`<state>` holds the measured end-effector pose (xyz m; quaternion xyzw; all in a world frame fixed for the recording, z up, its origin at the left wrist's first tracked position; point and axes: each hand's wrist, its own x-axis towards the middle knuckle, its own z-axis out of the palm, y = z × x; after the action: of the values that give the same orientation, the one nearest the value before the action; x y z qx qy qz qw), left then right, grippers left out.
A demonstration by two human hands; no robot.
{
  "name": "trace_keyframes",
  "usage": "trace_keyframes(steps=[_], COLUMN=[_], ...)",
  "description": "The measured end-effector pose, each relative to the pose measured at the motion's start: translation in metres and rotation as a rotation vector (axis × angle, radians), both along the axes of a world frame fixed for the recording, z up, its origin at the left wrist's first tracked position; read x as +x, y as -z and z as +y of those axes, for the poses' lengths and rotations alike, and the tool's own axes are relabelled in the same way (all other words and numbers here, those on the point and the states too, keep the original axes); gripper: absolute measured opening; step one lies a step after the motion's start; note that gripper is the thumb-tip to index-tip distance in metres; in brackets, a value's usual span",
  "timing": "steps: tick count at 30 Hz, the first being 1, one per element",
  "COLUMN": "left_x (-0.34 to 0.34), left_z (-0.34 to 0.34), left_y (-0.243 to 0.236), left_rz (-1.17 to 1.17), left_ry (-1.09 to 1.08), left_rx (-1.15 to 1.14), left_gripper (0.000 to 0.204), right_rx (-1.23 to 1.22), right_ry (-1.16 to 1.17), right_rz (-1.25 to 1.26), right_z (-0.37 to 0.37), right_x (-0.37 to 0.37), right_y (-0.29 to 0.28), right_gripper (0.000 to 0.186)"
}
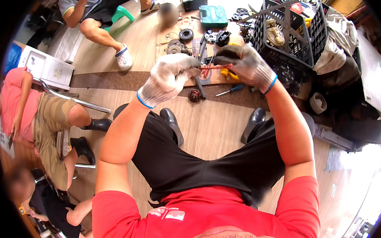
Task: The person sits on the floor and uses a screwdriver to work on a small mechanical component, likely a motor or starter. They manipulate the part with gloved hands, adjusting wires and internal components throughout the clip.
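Observation:
Both my hands wear whitish knit work gloves with blue cuffs. Between them stretches a thin red strip (217, 67), perhaps a wire; its exact kind is unclear. My left hand (169, 77) is closed on its left end, fingers curled. My right hand (247, 67), its glove stained dark at the fingers, pinches the other end. Below the strip lie a yellow-handled tool (230, 74), partly hidden by my right hand, and a blue-handled screwdriver (230, 90). Under my left hand's fingers are a dark bar-like tool (200, 87) and a round reddish-brown part (194, 96).
Beyond my hands lie a black ring (186, 35), a grey metal housing (175, 46) and a teal case (213, 17). A black crate (263, 41) holding shoes stands at right, near a white basket (318, 102). Several people sit at left, one on a green stool (122, 14).

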<state>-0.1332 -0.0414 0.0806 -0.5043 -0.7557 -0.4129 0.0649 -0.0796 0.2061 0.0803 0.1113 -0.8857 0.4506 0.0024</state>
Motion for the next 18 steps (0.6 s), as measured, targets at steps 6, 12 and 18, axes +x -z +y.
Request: trace_keyframes(steps=[6,12,18], left_x=[-0.006,-0.008,-0.003], left_z=[0.004,0.006,0.009], left_y=[0.007,0.014,0.011], left_rz=[-0.028,0.400,0.475], left_ry=[-0.360,-0.346,-0.161], left_rx=[-0.044,-0.233,-0.454], left_gripper=[0.011,0.011,0.007], right_rx=[-0.130,0.298,0.359], right_ry=[0.074,0.061,-0.025], right_rz=[0.055,0.235,0.167], right_z=[-0.027,-0.026,-0.011], right_x=[0.013,0.016,0.014], right_y=[0.021,-0.002,-0.019], right_gripper=[0.023,0.024,0.026])
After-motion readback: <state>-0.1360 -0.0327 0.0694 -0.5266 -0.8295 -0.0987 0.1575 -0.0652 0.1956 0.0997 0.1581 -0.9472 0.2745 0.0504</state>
